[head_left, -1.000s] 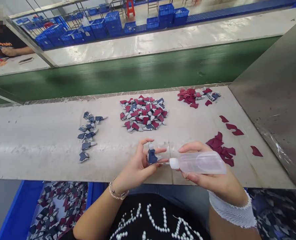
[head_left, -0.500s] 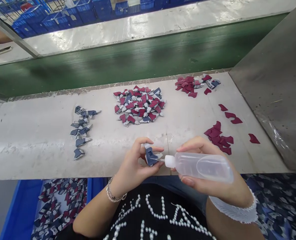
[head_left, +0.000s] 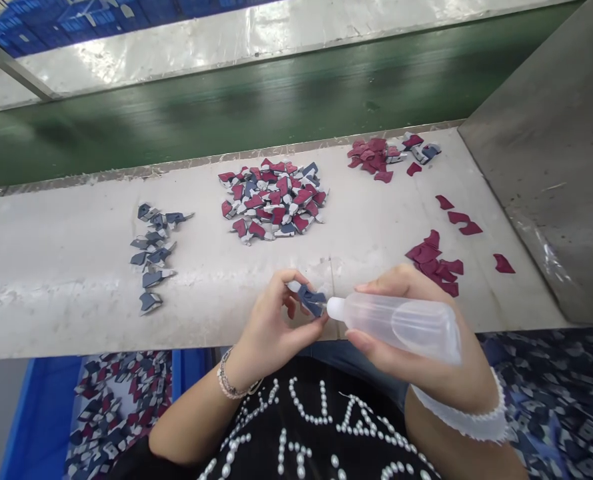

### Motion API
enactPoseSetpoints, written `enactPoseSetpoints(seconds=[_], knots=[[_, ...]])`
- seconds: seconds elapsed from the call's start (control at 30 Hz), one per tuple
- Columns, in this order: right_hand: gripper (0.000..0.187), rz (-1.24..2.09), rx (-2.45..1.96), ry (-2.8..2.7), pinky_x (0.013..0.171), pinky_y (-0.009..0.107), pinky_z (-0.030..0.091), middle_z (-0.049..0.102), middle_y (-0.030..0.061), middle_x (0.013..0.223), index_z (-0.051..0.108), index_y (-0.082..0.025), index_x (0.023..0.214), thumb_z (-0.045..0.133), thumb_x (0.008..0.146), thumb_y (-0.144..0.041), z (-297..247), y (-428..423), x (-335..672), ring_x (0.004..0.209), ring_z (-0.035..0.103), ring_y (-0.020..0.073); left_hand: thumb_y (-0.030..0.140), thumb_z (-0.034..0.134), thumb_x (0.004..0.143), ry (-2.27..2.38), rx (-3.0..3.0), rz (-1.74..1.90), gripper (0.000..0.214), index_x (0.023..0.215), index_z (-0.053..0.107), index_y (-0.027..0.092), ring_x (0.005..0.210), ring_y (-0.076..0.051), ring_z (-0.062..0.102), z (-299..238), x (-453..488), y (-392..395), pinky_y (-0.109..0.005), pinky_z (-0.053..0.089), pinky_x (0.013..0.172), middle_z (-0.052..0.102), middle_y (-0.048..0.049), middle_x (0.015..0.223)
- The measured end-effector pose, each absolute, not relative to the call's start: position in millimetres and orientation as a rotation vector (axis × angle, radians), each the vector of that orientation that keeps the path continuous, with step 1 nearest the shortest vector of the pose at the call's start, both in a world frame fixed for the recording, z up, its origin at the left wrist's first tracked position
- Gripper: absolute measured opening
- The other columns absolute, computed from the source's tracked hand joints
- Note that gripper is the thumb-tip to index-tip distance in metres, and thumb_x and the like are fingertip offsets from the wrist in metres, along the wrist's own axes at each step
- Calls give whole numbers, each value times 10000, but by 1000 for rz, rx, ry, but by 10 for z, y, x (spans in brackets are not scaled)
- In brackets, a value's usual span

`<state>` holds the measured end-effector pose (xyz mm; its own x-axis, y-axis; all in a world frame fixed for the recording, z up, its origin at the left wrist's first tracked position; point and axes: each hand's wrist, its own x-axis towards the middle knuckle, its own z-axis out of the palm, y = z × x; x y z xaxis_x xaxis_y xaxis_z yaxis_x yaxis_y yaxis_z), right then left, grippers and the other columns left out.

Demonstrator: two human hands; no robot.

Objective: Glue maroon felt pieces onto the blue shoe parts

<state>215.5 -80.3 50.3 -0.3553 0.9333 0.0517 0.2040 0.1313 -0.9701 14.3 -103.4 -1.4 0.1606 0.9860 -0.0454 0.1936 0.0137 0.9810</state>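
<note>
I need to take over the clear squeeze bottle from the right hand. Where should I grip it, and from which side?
Grip the wide, smooth body of the clear squeeze bottle, coming from the end away from the white nozzle, as the right hand does. The nozzle points at the navy piece, so holding the body probably keeps that end free.

Head-cam shot, only the one view

Worn on the person's head, aimed forward and down, sitting close over the left hand (head_left: pixel 270 327) and right hand (head_left: pixel 413 333) (shirt (head_left: pixel 306 427) creeping in at the bottom), with the bench (head_left: pixel 66 300) and green belt (head_left: pixel 226 113) beyond.
</note>
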Motion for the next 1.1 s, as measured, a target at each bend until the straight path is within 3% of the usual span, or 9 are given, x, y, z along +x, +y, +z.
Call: enactPoseSetpoints(seconds=[0.1, 0.27, 1.1], knots=[[244, 1116, -1118, -1790, 485, 247, 469, 594, -63, 690, 520, -291, 853, 757, 806, -264, 541, -812, 2116, 572, 605, 136, 126, 724, 794, 1220, 1504, 979, 414, 1102, 476, 247, 728, -105, 614, 32, 143, -1044, -229, 470, 633, 648, -4, 989], [234, 900, -1093, -1891, 467, 227, 459, 557, -81, 663, 523, -276, 853, 748, 790, -290, 588, -818, 2049, 520, 581, 112, 135, 734, 783, 1194, 1580, 990, 447, 1116, 458, 248, 684, -119, 629, 87, 141, -1044, -233, 483, 599, 651, 22, 845], [207, 868, -1038, -1937, 493, 152, 474, 566, -111, 688, 509, -269, 855, 714, 841, -295, 604, -844, 1978, 515, 556, 52, 123, 725, 779, 1183, 1642, 1019, 448, 1129, 470, 241, 680, -102, 582, 100, 106, -1029, -224, 479, 603, 621, 13, 893]])
